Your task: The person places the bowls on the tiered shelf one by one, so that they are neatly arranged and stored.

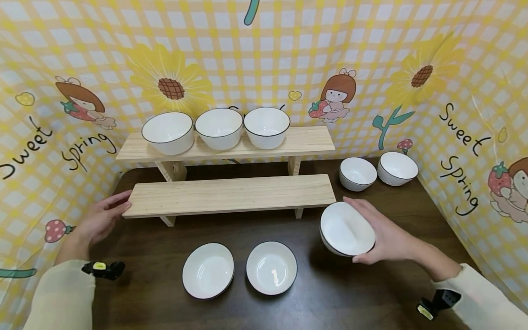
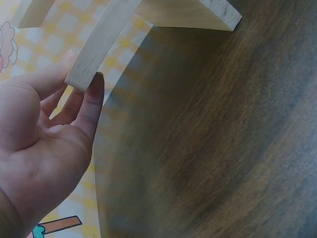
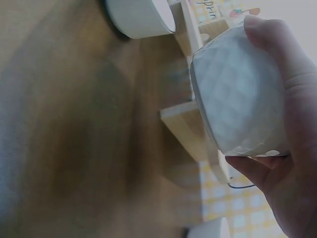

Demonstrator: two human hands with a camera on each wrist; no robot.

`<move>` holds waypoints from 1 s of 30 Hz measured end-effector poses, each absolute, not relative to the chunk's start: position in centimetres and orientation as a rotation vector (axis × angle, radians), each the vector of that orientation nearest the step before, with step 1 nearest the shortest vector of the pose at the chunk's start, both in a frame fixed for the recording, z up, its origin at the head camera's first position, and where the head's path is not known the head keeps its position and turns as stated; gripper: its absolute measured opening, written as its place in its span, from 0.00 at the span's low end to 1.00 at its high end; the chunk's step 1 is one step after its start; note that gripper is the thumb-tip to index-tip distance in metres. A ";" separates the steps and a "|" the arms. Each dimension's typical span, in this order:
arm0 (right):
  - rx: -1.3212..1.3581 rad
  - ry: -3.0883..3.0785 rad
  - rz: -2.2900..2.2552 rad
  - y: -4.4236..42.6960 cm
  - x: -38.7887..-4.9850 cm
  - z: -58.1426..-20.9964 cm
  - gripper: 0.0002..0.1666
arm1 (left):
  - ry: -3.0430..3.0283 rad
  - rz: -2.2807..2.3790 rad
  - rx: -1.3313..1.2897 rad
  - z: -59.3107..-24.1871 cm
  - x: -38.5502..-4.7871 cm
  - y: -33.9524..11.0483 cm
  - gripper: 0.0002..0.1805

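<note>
My right hand [image 1: 385, 233] grips a white bowl [image 1: 346, 229] with a thin dark rim, held tilted above the table by the right end of the lower shelf board. In the right wrist view, this bowl [image 3: 237, 94] shows a diamond-textured outside, with thumb and fingers on opposite sides. My left hand [image 1: 99, 217] pinches the left end of the two-tier wooden shelf's [image 1: 231, 196] lower board. Seen from the left wrist, the board end [image 2: 94, 59] sits between the thumb and fingers of that hand [image 2: 54, 119]. Three white bowls [image 1: 218, 128] stand side by side on the upper board.
Two dark-rimmed bowls, a left one [image 1: 208, 270] and a right one [image 1: 271, 268], sit on the dark wooden table [image 1: 165, 305] before the shelf. Two smaller textured bowls [image 1: 358, 174] stand at the back right. A yellow checked cloth [image 1: 264, 55] hangs behind and at both sides.
</note>
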State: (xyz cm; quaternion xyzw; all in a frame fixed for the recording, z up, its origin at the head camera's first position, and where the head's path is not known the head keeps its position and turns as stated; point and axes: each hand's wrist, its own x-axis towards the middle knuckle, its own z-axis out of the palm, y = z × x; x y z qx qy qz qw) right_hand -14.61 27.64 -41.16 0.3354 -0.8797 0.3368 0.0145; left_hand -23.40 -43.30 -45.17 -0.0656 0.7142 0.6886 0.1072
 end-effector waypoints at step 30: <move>0.946 -2.719 1.002 27.1 -21.7 -32.9 0.74 | 2.111 1.995 -0.221 -45.3 -23.6 -43.4 0.28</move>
